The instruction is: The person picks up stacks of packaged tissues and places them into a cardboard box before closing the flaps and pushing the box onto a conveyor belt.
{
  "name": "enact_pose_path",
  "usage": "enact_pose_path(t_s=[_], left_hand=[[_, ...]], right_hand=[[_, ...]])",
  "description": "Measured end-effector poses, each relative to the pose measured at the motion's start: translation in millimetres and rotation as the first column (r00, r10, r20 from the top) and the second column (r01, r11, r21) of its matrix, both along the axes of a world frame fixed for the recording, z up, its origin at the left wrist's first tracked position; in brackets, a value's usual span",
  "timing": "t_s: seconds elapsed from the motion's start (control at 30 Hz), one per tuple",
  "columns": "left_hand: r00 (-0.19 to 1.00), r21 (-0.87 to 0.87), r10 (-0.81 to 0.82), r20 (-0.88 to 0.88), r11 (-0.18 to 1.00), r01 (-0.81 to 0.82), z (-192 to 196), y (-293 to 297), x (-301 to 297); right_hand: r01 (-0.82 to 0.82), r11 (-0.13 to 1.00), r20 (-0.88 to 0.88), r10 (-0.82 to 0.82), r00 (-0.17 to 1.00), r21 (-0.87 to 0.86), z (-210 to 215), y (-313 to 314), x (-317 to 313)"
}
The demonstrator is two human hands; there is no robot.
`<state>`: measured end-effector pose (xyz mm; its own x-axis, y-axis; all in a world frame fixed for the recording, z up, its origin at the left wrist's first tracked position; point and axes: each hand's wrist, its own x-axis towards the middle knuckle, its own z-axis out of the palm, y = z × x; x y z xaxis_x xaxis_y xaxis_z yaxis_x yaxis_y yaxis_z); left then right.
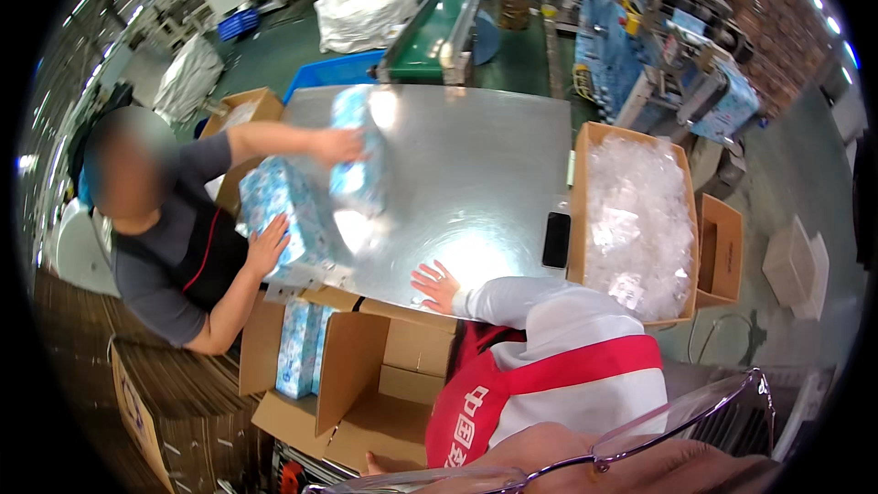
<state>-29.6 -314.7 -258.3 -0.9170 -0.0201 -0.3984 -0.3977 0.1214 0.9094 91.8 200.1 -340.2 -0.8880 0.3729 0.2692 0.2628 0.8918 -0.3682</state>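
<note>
My right hand lies flat with fingers spread on the near edge of the metal table, holding nothing. Low in the view, only a bit of my left hand shows, its fingers at the rim of an open cardboard box; the rest is hidden. Blue-and-white packs stand upright in the box's left part, beside a raised flap. Across the table corner, a co-worker rests one hand on a blue patterned pack and the other on a second pack.
A carton of clear plastic bags stands at the table's right, with a black phone beside it. Beyond the table are a green conveyor, a blue tray and machinery. Flattened cardboard is stacked lower left.
</note>
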Motion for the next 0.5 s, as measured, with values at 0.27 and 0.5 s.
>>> enact_pose_path(t_s=[0.27, 0.5], left_hand=[[0.982, -0.152, -0.175, 0.077, 0.971, 0.185, 15.0, 68.8, -23.2], [0.959, -0.185, -0.268, 0.089, 0.942, 0.280, 18.2, 84.8, -34.6]], right_hand=[[0.015, 1.000, 0.039, -0.016, 0.999, 0.013, 18.9, 1.7, 8.5], [0.011, 1.000, 0.065, -0.012, 0.998, 0.013, 12.7, 1.3, 7.6]])
